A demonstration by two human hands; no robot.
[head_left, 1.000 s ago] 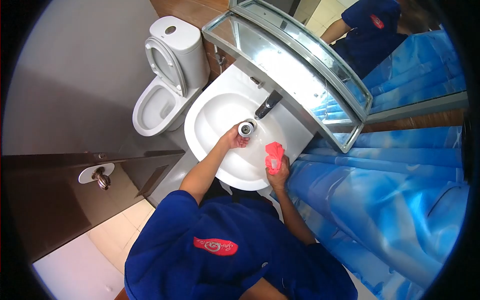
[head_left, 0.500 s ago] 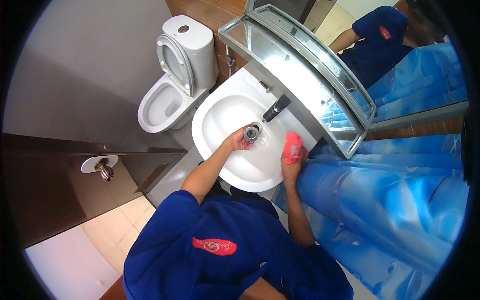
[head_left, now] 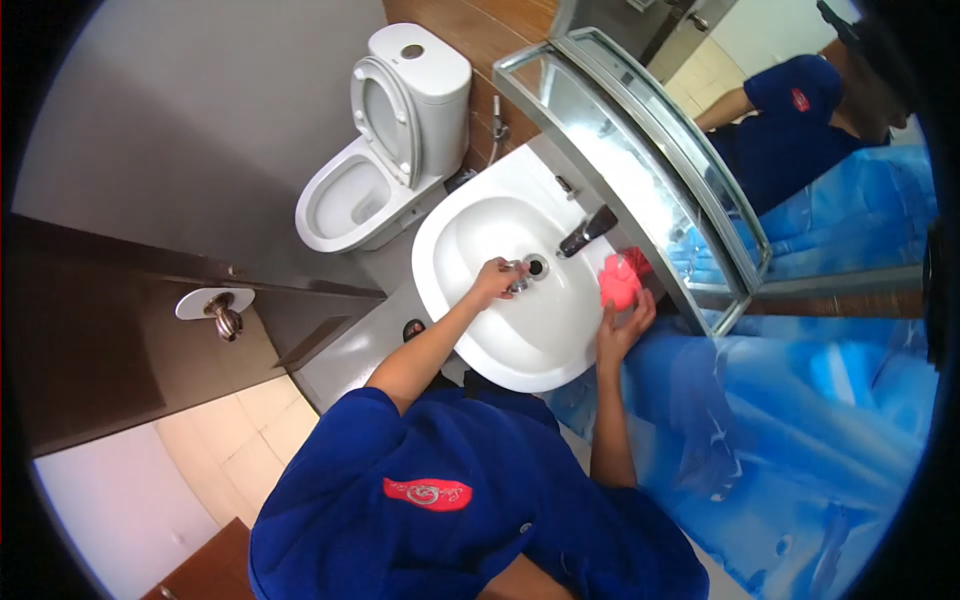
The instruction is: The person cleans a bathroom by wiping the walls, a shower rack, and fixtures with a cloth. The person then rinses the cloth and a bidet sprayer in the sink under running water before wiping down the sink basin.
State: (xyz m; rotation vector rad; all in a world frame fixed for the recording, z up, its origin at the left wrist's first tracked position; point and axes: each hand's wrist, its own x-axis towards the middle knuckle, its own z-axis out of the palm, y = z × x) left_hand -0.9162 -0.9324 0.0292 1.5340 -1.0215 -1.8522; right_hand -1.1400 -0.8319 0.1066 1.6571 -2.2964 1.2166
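My left hand (head_left: 493, 281) is over the white sink basin (head_left: 450, 235), its fingers closed on a chrome drain stopper (head_left: 517, 284). Just beyond the stopper, the dark drain hole (head_left: 537, 267) lies uncovered. At the basin's right rear corner my right hand (head_left: 626, 326) has its thumb and fingers at the lower edge of a crumpled pink cloth (head_left: 620, 281). Between the hands, at the back of the basin, stands a dark chrome faucet (head_left: 587, 232).
A mirrored cabinet (head_left: 640, 160) juts over the sink's back edge. The toilet (head_left: 420, 100) with raised lid stands to the left, near an open door (head_left: 110, 340) with a knob. A blue shower curtain (head_left: 780, 420) hangs close on the right.
The stopper has moved left off the drain, tilting in my left hand. My right hand has carried the pink cloth to the sink's rear right corner. The view has shifted slightly.
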